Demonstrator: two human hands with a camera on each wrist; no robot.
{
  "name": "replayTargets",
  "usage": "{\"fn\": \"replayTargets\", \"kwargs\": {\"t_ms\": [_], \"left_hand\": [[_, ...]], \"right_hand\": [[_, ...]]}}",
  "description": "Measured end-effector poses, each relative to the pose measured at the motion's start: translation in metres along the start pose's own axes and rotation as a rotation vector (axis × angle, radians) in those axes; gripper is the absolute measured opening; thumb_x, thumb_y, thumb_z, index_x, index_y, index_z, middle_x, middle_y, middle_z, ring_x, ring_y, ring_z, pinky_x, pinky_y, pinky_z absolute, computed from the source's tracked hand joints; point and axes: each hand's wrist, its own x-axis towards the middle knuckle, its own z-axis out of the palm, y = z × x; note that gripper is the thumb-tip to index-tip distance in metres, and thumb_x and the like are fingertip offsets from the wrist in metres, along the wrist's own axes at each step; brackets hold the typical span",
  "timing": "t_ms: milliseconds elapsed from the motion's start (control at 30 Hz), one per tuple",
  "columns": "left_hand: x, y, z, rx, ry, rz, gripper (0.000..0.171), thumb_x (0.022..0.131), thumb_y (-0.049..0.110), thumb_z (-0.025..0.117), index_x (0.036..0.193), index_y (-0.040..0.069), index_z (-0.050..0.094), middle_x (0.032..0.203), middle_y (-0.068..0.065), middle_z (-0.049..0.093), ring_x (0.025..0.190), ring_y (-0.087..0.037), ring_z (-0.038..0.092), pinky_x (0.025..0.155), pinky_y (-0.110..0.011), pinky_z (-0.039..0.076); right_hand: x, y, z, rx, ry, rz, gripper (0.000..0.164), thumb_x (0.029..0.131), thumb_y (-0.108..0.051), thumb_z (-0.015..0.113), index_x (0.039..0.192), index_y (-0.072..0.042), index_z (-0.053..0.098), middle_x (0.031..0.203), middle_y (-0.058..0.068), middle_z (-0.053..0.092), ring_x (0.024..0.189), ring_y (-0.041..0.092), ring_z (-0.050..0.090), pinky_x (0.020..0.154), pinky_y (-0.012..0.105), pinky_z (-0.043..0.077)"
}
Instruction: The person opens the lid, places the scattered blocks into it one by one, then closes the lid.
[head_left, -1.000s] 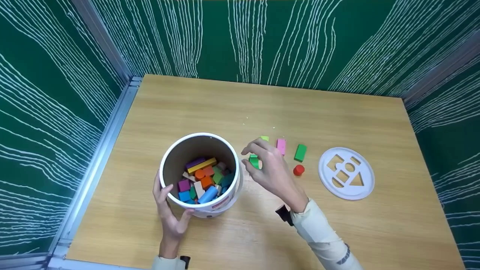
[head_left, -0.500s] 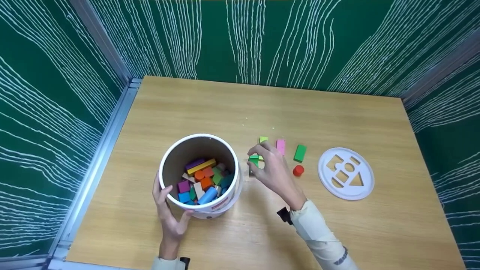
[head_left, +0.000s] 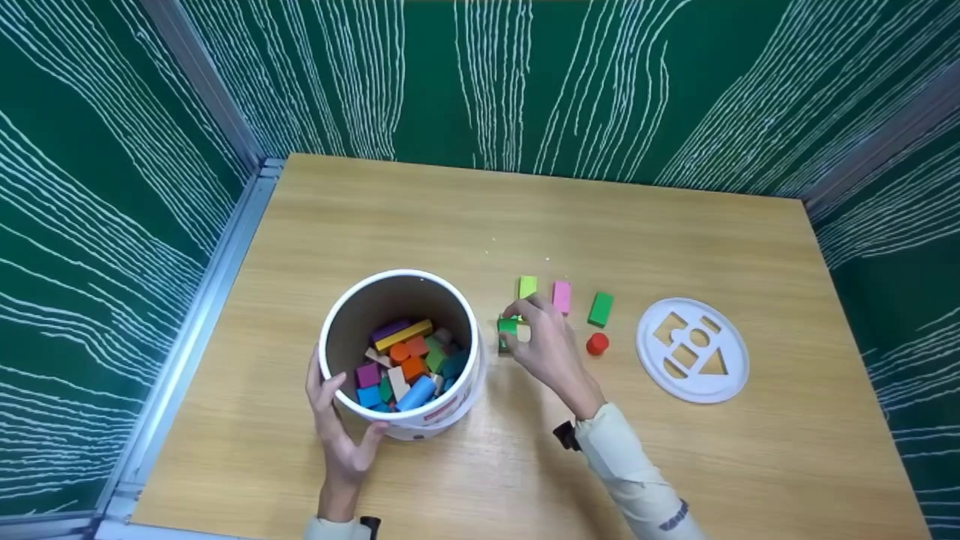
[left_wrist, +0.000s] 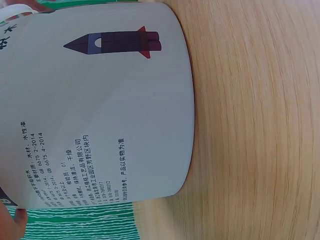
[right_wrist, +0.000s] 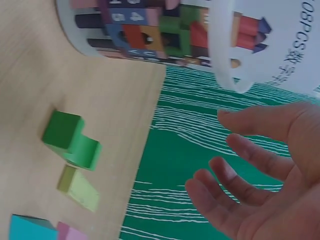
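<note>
A white bucket (head_left: 450, 409) with many coloured wooden blocks inside stands left of the table's middle. My left hand (head_left: 341, 442) grips its near left side, with a fingertip over the rim and the thumb against the front; in the left wrist view the printed bucket wall (left_wrist: 125, 110) hides most of the hand. To its right, my right hand (head_left: 546, 341) hovers with thumb and index finger apart, by a notched green block (head_left: 508, 326). In the right wrist view the fingers (right_wrist: 227, 170) are loosely bent with nothing between them, apart from that green block (right_wrist: 65, 132).
A lime block (head_left: 528, 285), a pink block (head_left: 561, 297), a green rectangular block (head_left: 600, 309) and a red cylinder (head_left: 598, 343) lie on the wooden table (head_left: 420, 210). Farther right is a white lid (head_left: 701, 388) with shaped holes. Green patterned walls (head_left: 427, 82) surround the table.
My right hand has moved a little right, away from the bucket and to the notched green block, uncovering the lime block. The left hand and bucket have stayed in place.
</note>
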Motion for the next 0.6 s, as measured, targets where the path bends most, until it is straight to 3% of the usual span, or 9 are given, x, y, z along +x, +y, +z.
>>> {"fn": "replayTargets", "kwargs": {"t_ms": [133,233,367,600], "left_hand": [[-0.002,-0.004,-0.001,0.003,-0.002,-0.007,0.066,0.072,0.043,0.063,0.113,-0.002,0.038,0.136,-0.029,0.018,0.124,-0.039,0.020,0.089,-0.067,0.023],[-0.004,-0.007,-0.002,0.008,-0.005,-0.012,0.066,0.072,0.043,0.063,0.114,-0.001,0.038,0.136,-0.029,0.018,0.124,-0.039,0.020,0.088,-0.068,0.023],[-0.005,-0.008,-0.002,0.003,-0.007,-0.009,0.066,0.073,0.043,0.063,0.113,-0.002,0.037,0.136,-0.030,0.017,0.124,-0.040,0.019,0.092,-0.064,0.023],[-0.001,-0.003,-0.001,0.007,-0.004,-0.007,0.064,0.074,0.044,0.061,0.113,-0.002,0.037,0.135,-0.031,0.017,0.124,-0.040,0.020,0.101,-0.047,0.025]], "right_hand": [[0.001,0.008,0.009,0.010,-0.002,0.028,0.021,0.067,-0.011,0.074,0.084,-0.013,0.063,0.090,0.002,0.054,0.077,0.016,0.049,0.062,0.027,0.049],[0.002,0.013,0.015,0.027,-0.011,0.050,0.021,0.066,-0.010,0.075,0.084,-0.010,0.064,0.090,0.002,0.054,0.079,0.016,0.049,0.068,0.029,0.049],[0.002,0.018,0.021,0.038,-0.022,0.078,0.022,0.066,-0.009,0.075,0.085,-0.008,0.065,0.090,0.002,0.054,0.080,0.020,0.051,0.067,0.029,0.050],[0.004,0.023,0.028,0.059,-0.025,0.107,0.022,0.066,-0.008,0.075,0.085,-0.010,0.064,0.088,0.003,0.053,0.081,0.026,0.051,0.066,0.029,0.049]]}}
